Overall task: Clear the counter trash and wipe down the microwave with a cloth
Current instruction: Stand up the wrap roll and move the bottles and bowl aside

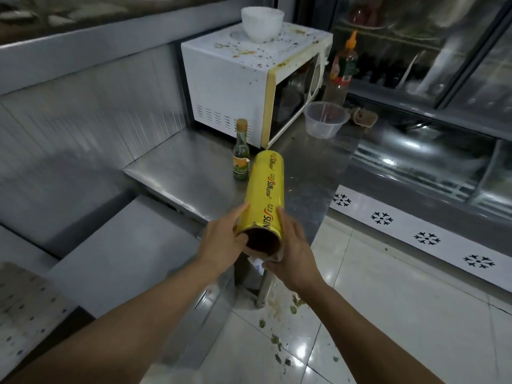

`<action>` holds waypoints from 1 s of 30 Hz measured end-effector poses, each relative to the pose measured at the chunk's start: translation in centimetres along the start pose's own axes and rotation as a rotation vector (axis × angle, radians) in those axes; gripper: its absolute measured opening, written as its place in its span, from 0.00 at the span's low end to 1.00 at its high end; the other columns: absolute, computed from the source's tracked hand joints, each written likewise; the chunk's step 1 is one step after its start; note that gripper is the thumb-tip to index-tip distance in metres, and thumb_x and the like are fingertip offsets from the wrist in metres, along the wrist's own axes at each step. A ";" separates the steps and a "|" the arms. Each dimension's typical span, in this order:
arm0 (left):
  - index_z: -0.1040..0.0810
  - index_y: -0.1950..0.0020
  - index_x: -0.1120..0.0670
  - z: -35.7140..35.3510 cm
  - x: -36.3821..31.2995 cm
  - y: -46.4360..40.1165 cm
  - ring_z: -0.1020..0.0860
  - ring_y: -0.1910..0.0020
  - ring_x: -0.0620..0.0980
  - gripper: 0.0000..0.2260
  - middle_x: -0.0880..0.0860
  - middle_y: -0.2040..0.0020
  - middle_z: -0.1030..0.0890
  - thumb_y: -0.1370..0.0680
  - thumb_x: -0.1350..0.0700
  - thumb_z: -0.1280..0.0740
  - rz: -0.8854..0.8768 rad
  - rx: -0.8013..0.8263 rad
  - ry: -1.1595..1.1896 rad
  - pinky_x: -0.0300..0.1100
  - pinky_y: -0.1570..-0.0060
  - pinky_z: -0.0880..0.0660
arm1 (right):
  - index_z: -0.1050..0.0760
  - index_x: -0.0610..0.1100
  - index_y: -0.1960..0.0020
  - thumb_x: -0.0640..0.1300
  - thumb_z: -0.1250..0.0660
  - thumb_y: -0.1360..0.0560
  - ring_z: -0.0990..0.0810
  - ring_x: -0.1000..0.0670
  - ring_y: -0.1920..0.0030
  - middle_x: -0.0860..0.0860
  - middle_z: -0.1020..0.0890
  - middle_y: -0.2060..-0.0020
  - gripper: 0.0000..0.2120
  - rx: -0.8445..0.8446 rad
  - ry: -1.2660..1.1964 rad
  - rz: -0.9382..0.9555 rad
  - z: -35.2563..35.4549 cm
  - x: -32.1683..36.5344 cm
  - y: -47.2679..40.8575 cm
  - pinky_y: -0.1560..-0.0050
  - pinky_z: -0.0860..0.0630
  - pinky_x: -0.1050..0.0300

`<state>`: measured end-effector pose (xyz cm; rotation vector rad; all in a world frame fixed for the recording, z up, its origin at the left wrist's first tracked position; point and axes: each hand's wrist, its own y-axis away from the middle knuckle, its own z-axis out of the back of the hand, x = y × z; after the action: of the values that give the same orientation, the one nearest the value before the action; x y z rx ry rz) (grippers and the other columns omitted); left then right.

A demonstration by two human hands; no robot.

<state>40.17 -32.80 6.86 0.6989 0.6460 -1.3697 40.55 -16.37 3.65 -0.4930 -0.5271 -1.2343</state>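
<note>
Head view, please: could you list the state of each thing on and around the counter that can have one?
Cling film roll: lying tilted, near end gripped by left hand and right hand.
Microwave: door ajar, top spattered.
White bowl: upright on the microwave.
Clear plastic cup: upright, looks empty.
Small green bottle: upright, capped.
Orange-capped bottle: upright, capped.
Cloth: crumpled on the counter.

Your two bare forearms reach forward, left hand (pixel 221 239) and right hand (pixel 291 256) facing palm to palm, fingers curled round the roll (pixel 263 192) between them.
</note>
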 end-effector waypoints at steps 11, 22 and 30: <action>0.20 0.43 0.50 5.2 -8.1 1.8 0.20 0.56 0.54 0.15 0.54 0.57 0.17 0.28 0.62 0.35 -0.165 -0.262 -0.153 0.47 0.53 0.22 | 0.37 0.51 0.29 0.48 0.21 0.40 0.36 0.50 0.32 0.51 0.31 0.32 0.44 -0.111 -0.072 0.148 8.7 5.1 -0.7 0.36 0.38 0.59; 0.18 0.46 0.50 9.0 -12.5 -4.2 0.20 0.55 0.53 0.12 0.51 0.54 0.16 0.27 0.59 0.34 -0.280 -0.271 -0.192 0.48 0.53 0.21 | 0.38 0.49 0.28 0.45 0.21 0.40 0.29 0.51 0.34 0.52 0.27 0.34 0.45 -0.080 -0.142 0.200 14.9 7.0 -7.0 0.34 0.31 0.54; 0.29 0.32 0.46 11.7 -13.1 -11.9 0.26 0.38 0.48 0.21 0.48 0.37 0.23 0.24 0.54 0.32 -0.294 0.064 0.018 0.43 0.41 0.28 | 0.37 0.49 0.28 0.45 0.22 0.35 0.26 0.53 0.37 0.53 0.25 0.36 0.40 -0.097 -0.264 0.097 16.0 7.1 -13.0 0.37 0.27 0.49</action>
<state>27.17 -34.21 23.55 0.6871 0.7429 -1.6621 27.96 -15.18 21.41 -0.7618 -0.6604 -1.1118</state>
